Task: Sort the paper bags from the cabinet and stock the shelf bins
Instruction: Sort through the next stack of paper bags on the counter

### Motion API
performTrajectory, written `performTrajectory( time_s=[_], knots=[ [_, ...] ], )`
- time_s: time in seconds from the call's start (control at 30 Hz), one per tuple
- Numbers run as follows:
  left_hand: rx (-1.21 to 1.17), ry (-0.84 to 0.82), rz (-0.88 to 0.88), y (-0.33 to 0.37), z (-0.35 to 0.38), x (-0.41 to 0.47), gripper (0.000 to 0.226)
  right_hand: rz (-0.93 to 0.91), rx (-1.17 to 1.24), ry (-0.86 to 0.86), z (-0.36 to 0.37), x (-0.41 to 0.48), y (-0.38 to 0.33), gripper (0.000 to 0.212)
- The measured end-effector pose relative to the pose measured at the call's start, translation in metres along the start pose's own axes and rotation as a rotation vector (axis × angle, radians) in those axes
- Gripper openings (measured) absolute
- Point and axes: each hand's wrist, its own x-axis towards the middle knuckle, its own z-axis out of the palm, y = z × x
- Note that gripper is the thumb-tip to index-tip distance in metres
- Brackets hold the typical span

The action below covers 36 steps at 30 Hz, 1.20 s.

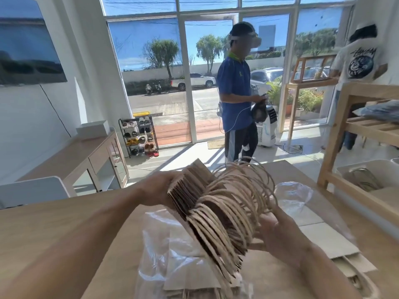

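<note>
I hold a thick stack of brown paper bags (207, 203) with twisted cord handles above the wooden table (64, 223). My left hand (157, 188) grips the stack's folded bottom end. My right hand (278, 231) grips the handle end, where the loops fan out. Under the stack lies a clear plastic wrapper (172, 260) with more flat brown bags (190, 279) inside. Another flat paper bag (345, 262) lies on the table at the right. A white bin (367, 167) on the wooden shelf (336, 130) at the right holds several bags.
A person in a blue shirt (235, 93) stands beyond the table by the glass door. Another person in a white shirt (358, 61) stands at the right by a wooden display case. A low wooden cabinet (86, 156) lines the left wall, a shoe rack (139, 134) beside it.
</note>
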Motion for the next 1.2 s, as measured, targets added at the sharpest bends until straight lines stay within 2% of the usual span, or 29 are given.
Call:
performTrajectory(
  time_s=[0.03, 0.1, 0.2, 0.3, 0.43, 0.57, 0.77, 0.87, 0.97, 1.03, 1.1, 1.2],
  knots=[
    [-0.060, 0.021, -0.046, -0.001, 0.001, -0.006, 0.042, 0.032, 0.161, -0.039, 0.000, 0.000, -0.015, 0.086],
    [-0.185, 0.050, -0.143, -0.003, 0.008, -0.014, 0.044, -0.022, 0.131, 0.020, -0.001, 0.011, -0.037, 0.089],
    [-0.467, 0.131, -0.286, -0.007, 0.030, -0.027, 0.036, -0.194, 0.162, -0.047, -0.002, 0.024, -0.034, 0.087],
    [-0.721, 0.175, -0.412, -0.006, 0.054, -0.036, 0.055, -0.288, 0.171, -0.032, 0.006, 0.035, -0.040, 0.088],
    [-0.915, 0.184, -0.485, 0.001, 0.087, -0.047, 0.054, -0.397, -0.039, 0.126, 0.021, 0.051, -0.041, 0.087],
    [-1.053, 0.306, -0.568, 0.010, 0.120, -0.057, 0.057, -0.411, 0.014, 0.332, 0.022, 0.071, -0.023, 0.087],
    [-1.125, 0.376, -0.552, 0.025, 0.144, -0.066, 0.051, -0.364, 0.136, 0.470, 0.016, 0.092, 0.020, 0.081],
    [-1.161, 0.434, -0.487, 0.025, 0.154, -0.065, 0.067, -0.298, 0.167, 0.551, 0.009, 0.100, 0.042, 0.083],
    [-1.258, 0.486, -0.490, 0.022, 0.162, -0.067, 0.098, -0.247, 0.156, 0.603, 0.008, 0.105, 0.055, 0.087],
    [-1.324, 0.573, -0.492, 0.020, 0.172, -0.065, 0.106, -0.244, 0.154, 0.616, 0.009, 0.107, 0.056, 0.089],
    [-1.405, 0.720, -0.508, 0.024, 0.179, -0.062, 0.097, -0.252, 0.152, 0.601, 0.013, 0.108, 0.051, 0.084],
    [-1.443, 0.994, -0.547, 0.038, 0.180, -0.050, 0.041, -0.284, 0.198, 0.605, 0.019, 0.109, 0.041, 0.058]
  ],
)
